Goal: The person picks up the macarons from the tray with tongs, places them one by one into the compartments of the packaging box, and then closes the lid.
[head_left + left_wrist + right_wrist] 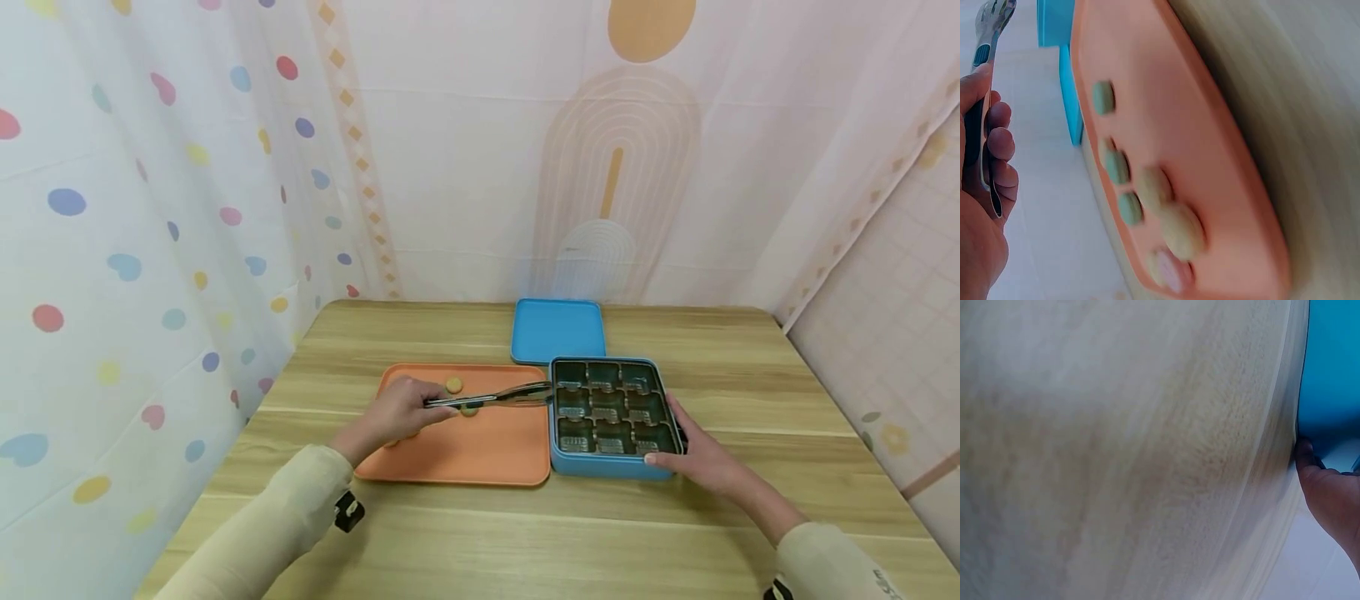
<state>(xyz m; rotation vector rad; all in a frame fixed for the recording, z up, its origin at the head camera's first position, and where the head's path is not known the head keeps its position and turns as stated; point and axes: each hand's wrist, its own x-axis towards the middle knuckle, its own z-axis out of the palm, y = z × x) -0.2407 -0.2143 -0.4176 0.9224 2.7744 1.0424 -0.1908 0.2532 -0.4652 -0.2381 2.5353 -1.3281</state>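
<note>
My left hand [405, 408] grips a pair of metal tongs [517, 394] with dark handles, held above the orange tray [480, 458]. The tongs' tips reach the left edge of the blue box [611, 467]; whether anything is between them cannot be made out. On the tray lie several macarons: green [1117, 167], pale yellow [1182, 231] and pink [1174, 272]. My right hand [708, 458] holds the box at its front right corner, the thumb on the front and the fingers along the right side. Inside sits a dark divided insert [607, 406] with bare compartments.
A blue lid [558, 329] lies flat behind the box. All stand on a wooden table [480, 542], with a patterned curtain [465, 167] at its back edge and to the left.
</note>
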